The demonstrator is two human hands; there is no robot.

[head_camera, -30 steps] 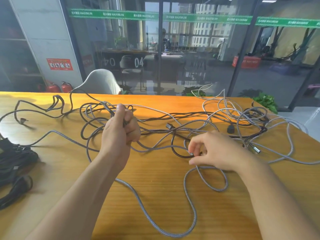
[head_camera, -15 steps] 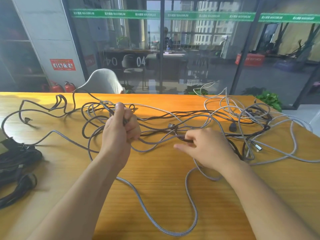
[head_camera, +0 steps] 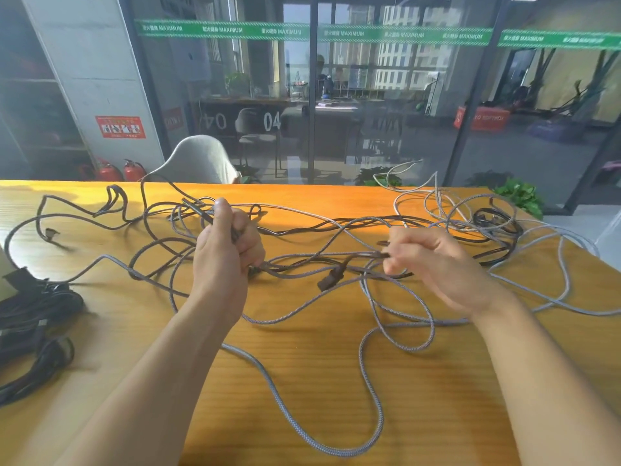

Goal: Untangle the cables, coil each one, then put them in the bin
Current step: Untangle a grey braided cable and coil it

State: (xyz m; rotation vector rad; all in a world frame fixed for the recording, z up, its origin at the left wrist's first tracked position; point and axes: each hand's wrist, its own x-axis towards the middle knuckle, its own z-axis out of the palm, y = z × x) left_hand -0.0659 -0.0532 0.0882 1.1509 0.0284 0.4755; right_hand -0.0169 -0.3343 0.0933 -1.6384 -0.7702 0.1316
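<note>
Between left hand [head_camera: 225, 253] fisting dark cable [head_camera: 302, 230] and right hand [head_camera: 433, 260] pinching it: pull slowly, feed slack past grey cable [head_camera: 336, 284] crossings.

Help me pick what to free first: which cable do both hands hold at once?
The dark brown cable: it runs from the left hand to the right hand's pinch. The grey braided cables lie loose on the table.

Green strip [head_camera: 369, 34] across the glass partition [head_camera: 386, 129] repeats "MAXIMUM" after small unreadable characters; the glass itself carries a white "04" [head_camera: 271, 121], with a mirrored "04" [head_camera: 215, 121] beside it; the red wall sign [head_camera: 121, 127] is illegible.
</note>
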